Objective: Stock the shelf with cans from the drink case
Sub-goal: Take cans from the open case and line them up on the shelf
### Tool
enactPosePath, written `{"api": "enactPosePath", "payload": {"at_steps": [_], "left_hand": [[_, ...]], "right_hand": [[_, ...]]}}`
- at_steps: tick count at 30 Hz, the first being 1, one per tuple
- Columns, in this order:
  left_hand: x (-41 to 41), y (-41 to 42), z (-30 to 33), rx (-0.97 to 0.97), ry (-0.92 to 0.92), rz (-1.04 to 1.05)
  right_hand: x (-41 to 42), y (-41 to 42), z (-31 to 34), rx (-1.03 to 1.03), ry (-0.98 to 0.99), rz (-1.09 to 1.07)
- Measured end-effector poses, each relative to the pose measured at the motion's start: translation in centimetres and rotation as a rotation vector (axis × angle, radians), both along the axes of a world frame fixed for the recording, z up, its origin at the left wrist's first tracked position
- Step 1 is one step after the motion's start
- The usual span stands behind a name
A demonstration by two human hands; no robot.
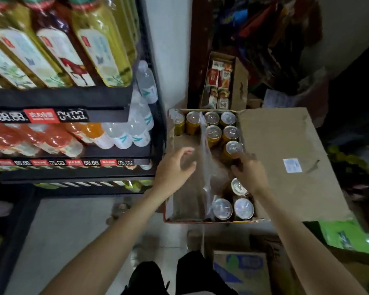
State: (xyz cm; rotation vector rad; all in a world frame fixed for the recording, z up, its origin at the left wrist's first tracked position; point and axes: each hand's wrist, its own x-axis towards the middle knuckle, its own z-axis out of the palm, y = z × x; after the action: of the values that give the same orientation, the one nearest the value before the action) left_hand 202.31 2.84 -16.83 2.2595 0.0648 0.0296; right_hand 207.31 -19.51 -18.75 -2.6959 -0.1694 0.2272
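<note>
An open cardboard drink case [180, 209] lies on the floor with its flap [285, 145] folded out to the right. Several gold cans with silver tops stand inside, some at the far end [213, 133] and some at the near end [232, 207]. Loose clear plastic wrap [206, 165] runs down the middle. My right hand [248, 173] reaches into the case and curls its fingers round a gold can [232, 150]. My left hand [176, 169] hovers over the bare left half of the case, fingers relaxed, holding nothing. The black shelf [73, 175] stands on the left.
The shelf holds oil-coloured bottles [100, 52] on top, orange drinks [58, 139] and clear water bottles [134, 128] below. A box of small cartons [218, 81] sits behind the case. More boxes [241, 271] and a green pack [345, 233] lie near my feet.
</note>
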Motion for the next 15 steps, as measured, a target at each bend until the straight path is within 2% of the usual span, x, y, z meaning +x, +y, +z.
{"api": "enactPosePath", "payload": {"at_steps": [2,5,10,15], "left_hand": [[3.4,-2.2,-1.3,0.112,0.023,-0.048],[8.7,-4.8,-3.0,0.394,-0.008,-0.116],[15.1,-7.4,-6.0,0.784,0.135,-0.194],[17.7,-7.8,-8.1,0.997,0.207,-0.236]], "right_hand": [[2.8,-1.2,-1.6,-0.064,-0.026,0.075],[6.4,-1.7,-3.6,-0.171,-0.056,0.206],[8.7,-1.4,-5.0,-0.404,0.006,0.218],[9.8,-1.2,-6.6,-0.446,-0.030,0.227]]}}
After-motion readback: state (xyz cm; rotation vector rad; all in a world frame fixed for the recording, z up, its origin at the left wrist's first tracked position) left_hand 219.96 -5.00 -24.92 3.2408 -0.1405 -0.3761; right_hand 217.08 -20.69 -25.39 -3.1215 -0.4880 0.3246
